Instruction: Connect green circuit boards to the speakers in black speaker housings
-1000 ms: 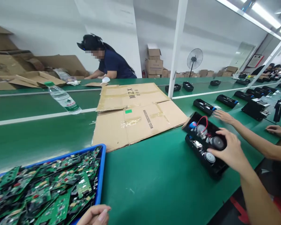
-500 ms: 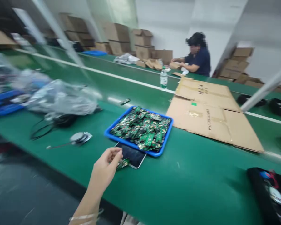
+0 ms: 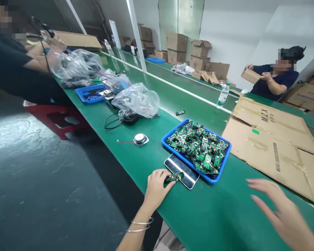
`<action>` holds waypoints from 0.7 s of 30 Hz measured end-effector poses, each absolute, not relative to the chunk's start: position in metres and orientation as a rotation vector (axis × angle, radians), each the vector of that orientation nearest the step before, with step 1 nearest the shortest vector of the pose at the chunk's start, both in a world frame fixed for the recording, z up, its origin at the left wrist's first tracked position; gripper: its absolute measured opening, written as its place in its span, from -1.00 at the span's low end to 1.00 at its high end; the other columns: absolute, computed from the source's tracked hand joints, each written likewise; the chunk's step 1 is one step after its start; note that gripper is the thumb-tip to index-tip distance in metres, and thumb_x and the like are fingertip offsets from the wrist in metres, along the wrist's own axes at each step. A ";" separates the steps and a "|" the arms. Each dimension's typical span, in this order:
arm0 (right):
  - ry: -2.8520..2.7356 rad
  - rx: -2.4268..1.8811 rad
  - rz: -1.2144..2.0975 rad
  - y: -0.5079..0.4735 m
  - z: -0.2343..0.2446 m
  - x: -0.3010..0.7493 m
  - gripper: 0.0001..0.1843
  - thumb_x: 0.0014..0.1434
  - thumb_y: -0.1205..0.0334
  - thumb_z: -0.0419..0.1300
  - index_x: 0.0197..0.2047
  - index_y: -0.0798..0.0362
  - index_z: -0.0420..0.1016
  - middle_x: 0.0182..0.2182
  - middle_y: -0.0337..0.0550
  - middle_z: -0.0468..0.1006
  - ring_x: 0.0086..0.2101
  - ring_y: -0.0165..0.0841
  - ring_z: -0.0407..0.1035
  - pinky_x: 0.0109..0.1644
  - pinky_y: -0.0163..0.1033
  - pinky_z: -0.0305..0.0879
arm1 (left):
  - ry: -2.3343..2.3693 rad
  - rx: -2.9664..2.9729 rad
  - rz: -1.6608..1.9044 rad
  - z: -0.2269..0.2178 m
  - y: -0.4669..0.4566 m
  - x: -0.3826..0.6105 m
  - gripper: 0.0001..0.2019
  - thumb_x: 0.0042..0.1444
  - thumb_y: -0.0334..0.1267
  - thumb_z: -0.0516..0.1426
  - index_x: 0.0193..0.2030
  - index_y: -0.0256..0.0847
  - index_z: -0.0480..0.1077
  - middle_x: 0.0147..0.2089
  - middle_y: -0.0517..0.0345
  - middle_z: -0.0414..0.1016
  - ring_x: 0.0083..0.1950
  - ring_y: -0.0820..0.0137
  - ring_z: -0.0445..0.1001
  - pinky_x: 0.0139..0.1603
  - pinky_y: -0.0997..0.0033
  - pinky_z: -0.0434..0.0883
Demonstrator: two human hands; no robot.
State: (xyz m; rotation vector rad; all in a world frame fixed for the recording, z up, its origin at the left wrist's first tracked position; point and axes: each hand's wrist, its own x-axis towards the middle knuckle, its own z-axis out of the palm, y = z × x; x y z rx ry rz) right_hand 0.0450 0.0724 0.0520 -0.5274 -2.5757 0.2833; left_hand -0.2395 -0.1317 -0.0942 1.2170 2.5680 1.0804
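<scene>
My left hand (image 3: 156, 186) rests on the green table edge, fingers pinched on a small green circuit board (image 3: 174, 177) that lies over a phone (image 3: 181, 170). The phone sits partly under a blue tray (image 3: 191, 162) heaped with several green circuit boards (image 3: 199, 146). My right hand (image 3: 277, 209) hovers over the green table at the lower right, fingers spread and holding nothing.
A flattened cardboard sheet (image 3: 274, 146) lies right of the tray. A loose round speaker (image 3: 140, 139) and a plastic bag (image 3: 136, 100) over cables lie to the left. A water bottle (image 3: 222, 94) stands beyond. One person (image 3: 274, 78) handles a box across the table; another person (image 3: 13, 59) works at the far left.
My view has swung left from the black speaker housing to the tray. My left hand has pinched a circuit board on the phone. My right hand let go of the housing and now hovers open.
</scene>
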 end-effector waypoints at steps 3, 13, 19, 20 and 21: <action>-3.015 -0.200 0.096 0.067 0.053 -0.081 -0.79 0.34 0.28 -0.02 -0.03 0.03 0.38 -0.09 -0.04 0.47 -0.06 -0.31 0.35 -0.02 -0.21 0.38 | 2.541 1.200 1.177 -0.098 -0.138 -0.242 -0.88 0.12 -0.18 0.11 -0.32 -0.15 0.41 -0.24 0.07 0.51 -0.13 0.18 0.44 -0.09 0.15 0.34; -3.215 -0.137 -0.431 0.132 0.028 -0.324 -0.72 0.27 0.16 0.15 -0.01 0.14 0.38 -0.07 -0.07 0.43 -0.11 -0.28 0.38 -0.05 -0.07 0.40 | 2.593 1.039 1.381 -0.102 -0.145 -0.239 -0.77 0.20 -0.14 0.00 -0.38 -0.17 0.35 -0.39 0.09 0.48 -0.30 0.23 0.50 -0.31 0.26 0.44; -3.209 0.056 -0.466 0.146 0.005 -0.326 -0.72 0.28 0.16 0.15 -0.02 0.15 0.39 -0.09 -0.07 0.44 -0.12 -0.29 0.39 -0.05 -0.07 0.39 | 2.555 0.900 1.498 -0.102 -0.142 -0.236 -0.81 0.14 -0.19 0.03 -0.47 -0.15 0.28 -0.42 0.12 0.45 -0.32 0.24 0.47 -0.30 0.26 0.40; -3.182 0.054 -0.427 0.147 0.005 -0.324 -0.73 0.27 0.16 0.15 -0.03 0.16 0.39 -0.10 -0.07 0.44 -0.13 -0.30 0.39 -0.05 -0.08 0.39 | 2.549 0.873 1.510 -0.102 -0.141 -0.235 -0.81 0.13 -0.18 0.04 -0.47 -0.15 0.28 -0.42 0.12 0.44 -0.32 0.23 0.46 -0.30 0.25 0.39; -3.145 0.035 -0.373 0.148 0.007 -0.323 -0.73 0.27 0.16 0.15 -0.04 0.16 0.40 -0.11 -0.08 0.45 -0.14 -0.30 0.39 -0.06 -0.08 0.39 | 2.542 0.846 1.519 -0.102 -0.140 -0.234 -0.82 0.13 -0.18 0.04 -0.47 -0.15 0.28 -0.42 0.12 0.44 -0.31 0.22 0.46 -0.29 0.24 0.38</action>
